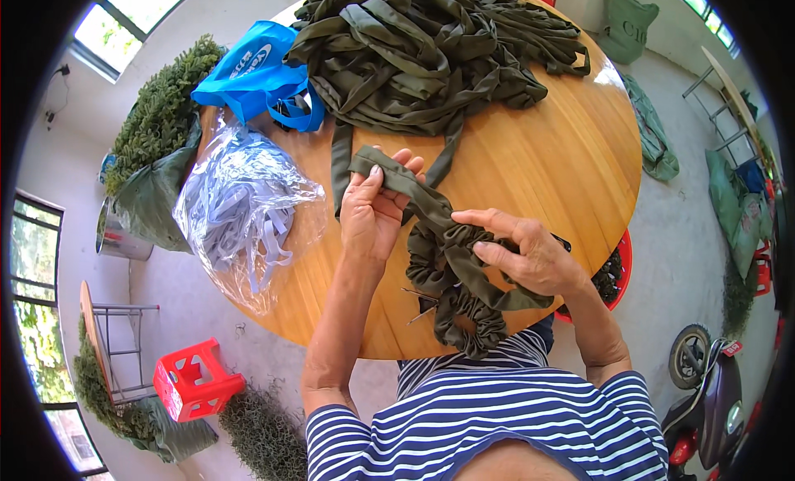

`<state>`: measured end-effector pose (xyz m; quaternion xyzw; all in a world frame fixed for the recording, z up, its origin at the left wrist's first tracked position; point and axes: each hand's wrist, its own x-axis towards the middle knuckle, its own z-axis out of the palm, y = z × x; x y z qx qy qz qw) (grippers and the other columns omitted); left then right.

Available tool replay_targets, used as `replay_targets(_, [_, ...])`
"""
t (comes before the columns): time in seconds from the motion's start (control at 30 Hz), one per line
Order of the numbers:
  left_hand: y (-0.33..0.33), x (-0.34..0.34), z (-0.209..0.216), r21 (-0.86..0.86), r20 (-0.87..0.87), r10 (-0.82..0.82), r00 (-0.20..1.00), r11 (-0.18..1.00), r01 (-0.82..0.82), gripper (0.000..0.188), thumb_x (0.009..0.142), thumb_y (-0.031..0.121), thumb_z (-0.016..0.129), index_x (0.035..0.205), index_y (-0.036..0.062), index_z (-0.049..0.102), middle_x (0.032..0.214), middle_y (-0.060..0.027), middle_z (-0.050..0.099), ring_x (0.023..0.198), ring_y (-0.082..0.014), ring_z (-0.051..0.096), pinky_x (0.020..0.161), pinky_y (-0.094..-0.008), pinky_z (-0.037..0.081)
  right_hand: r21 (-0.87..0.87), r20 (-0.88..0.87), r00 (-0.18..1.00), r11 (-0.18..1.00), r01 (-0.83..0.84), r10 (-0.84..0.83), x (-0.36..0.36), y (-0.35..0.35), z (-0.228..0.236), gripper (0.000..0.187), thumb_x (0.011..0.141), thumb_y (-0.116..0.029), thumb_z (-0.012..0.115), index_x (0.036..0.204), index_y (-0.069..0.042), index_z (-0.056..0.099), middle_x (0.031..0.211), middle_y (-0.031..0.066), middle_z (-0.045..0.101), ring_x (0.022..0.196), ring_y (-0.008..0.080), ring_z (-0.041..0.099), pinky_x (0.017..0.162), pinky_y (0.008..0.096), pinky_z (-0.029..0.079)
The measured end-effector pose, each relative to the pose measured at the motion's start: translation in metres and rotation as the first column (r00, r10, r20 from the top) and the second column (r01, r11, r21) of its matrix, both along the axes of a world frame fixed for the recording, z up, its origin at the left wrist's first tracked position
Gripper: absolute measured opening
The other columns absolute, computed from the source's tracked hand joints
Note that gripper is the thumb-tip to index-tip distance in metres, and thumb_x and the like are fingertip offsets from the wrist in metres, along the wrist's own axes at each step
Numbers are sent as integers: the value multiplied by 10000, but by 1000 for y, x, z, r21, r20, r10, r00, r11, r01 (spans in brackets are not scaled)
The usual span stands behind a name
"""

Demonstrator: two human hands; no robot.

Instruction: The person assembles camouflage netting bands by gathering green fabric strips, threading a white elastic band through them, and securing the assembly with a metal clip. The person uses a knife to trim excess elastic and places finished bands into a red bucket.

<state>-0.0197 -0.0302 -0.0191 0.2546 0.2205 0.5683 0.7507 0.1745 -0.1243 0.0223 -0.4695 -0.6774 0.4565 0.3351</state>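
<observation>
A long dark olive-green fabric strip point(414, 188) stretches between my two hands over the near part of the round table. My left hand point(374, 212) grips its flat end, thumb pressed on top and fingers beneath. Thumb and forefinger of my right hand point(530, 253) close on the same strip farther along, where it is bunched. Below and beside it lie gathered, ruffled fabric rings point(470, 336) of the same green, partly hidden by the strip. Thin metal prongs point(418, 303) of a small tool poke out next to them; its kind is unclear.
On the wooden table point(571, 162), a large heap of green fabric strips point(414, 58) fills the far side. At left sit a blue bag point(257, 71) and clear plastic point(244, 207) holding pale strips. A red stool point(197, 380), leafy sacks and a motorbike point(708, 398) stand around.
</observation>
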Motion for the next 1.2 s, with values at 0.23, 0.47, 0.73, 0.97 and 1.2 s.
replay_targets(0.23, [-32, 27, -2, -51, -159, -154, 975, 988, 148, 264, 909, 108, 441, 1147, -6, 453, 1092, -158, 562, 946, -225, 587, 803, -337, 509, -202, -250, 966, 979, 20, -71, -3, 22, -11, 424, 830, -139, 547, 1229, -46, 437, 1014, 66, 545, 819, 154, 538, 772, 278, 436])
replay_targets(0.47, [-31, 24, 1, -57, -166, -276, 947, 961, 270, 233, 895, 91, 461, 1106, 0, 493, 1063, -148, 576, 929, -214, 592, 809, -322, 487, 296, 43, 987, 946, 135, -155, -10, 20, -27, 419, 810, -186, 569, 1197, -82, 447, 1007, 176, 591, 833, 303, 615, 717, 366, 464])
replay_targets(0.73, [-20, 12, 20, -81, -32, -85, 996, 993, 82, 199, 890, 103, 475, 1027, -35, 517, 1030, -144, 584, 971, -224, 577, 791, -329, 505, 139, 182, 976, 985, 98, -123, -1, -1, -5, 383, 780, -95, 564, 1151, -36, 489, 964, 139, 608, 839, 249, 617, 737, 320, 470])
replay_targets(0.97, [-46, 37, 5, 3, -117, 2, 993, 1000, -2, 190, 885, 107, 499, 1013, -30, 534, 995, -116, 594, 907, -189, 595, 711, -298, 535, 40, 95, 975, 979, 199, -202, -19, -1, -11, 467, 777, -195, 586, 1204, -98, 425, 864, 139, 623, 745, 304, 618, 688, 368, 470])
replay_targets(1.2, [-35, 40, 8, 88, -409, -31, 912, 993, 74, 125, 830, 126, 555, 901, 24, 546, 834, -32, 570, 799, -116, 560, 691, -234, 457, 311, 126, 950, 921, 235, -285, -14, 6, -15, 567, 761, -307, 620, 1190, -72, 333, 1066, 235, 514, 925, 412, 534, 745, 436, 445])
